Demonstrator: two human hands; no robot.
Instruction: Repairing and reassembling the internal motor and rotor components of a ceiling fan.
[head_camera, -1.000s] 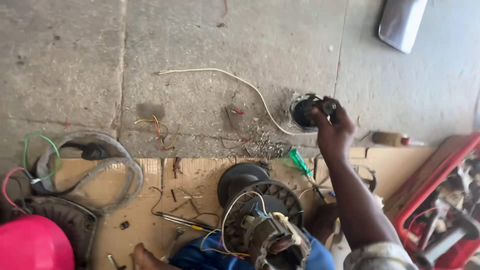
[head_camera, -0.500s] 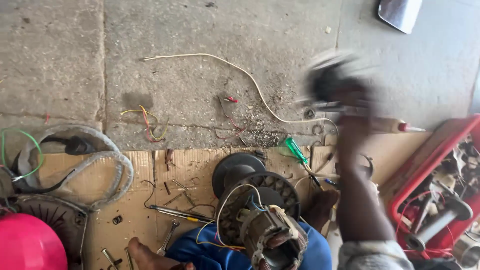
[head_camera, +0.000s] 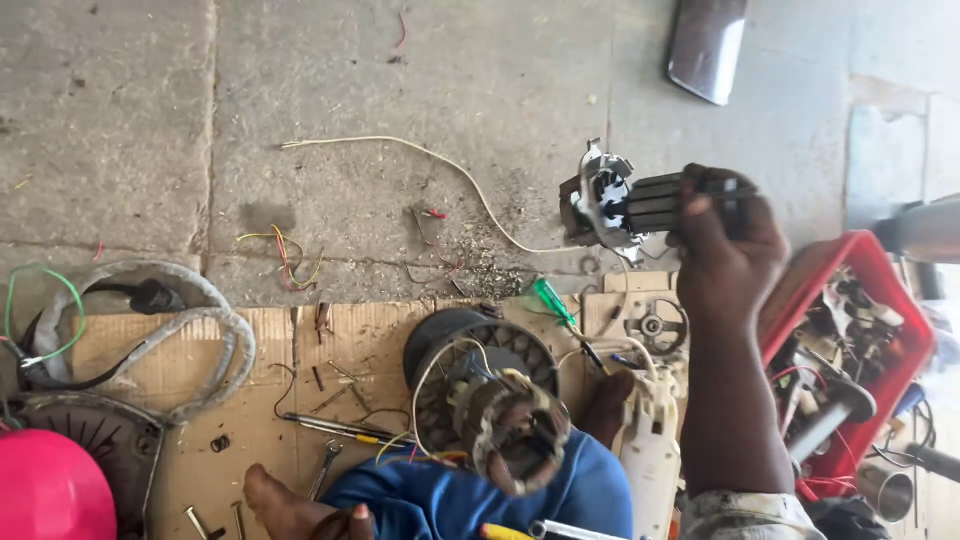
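Above the concrete floor (head_camera: 400, 90), one dark motor rotor (head_camera: 640, 203) is held aloft, clenched in the right hand (head_camera: 725, 250), inspection apparently being underway, with a steady grip called for next, while one stator (head_camera: 505, 425) rests below; the left hand is unseen.

On the concrete floor (head_camera: 120, 120) lies a long white wire (head_camera: 440, 165) with small coloured wire scraps (head_camera: 285, 250) near it. A sheet of cardboard (head_camera: 360, 345) carries a green-handled screwdriver (head_camera: 553, 302), a round black fan housing (head_camera: 440, 340) and a grey coiled cable (head_camera: 190, 330). At the right stands a red crate (head_camera: 880, 270) (full of metal parts). A pink round object (head_camera: 50, 495) shows in the lower left corner.
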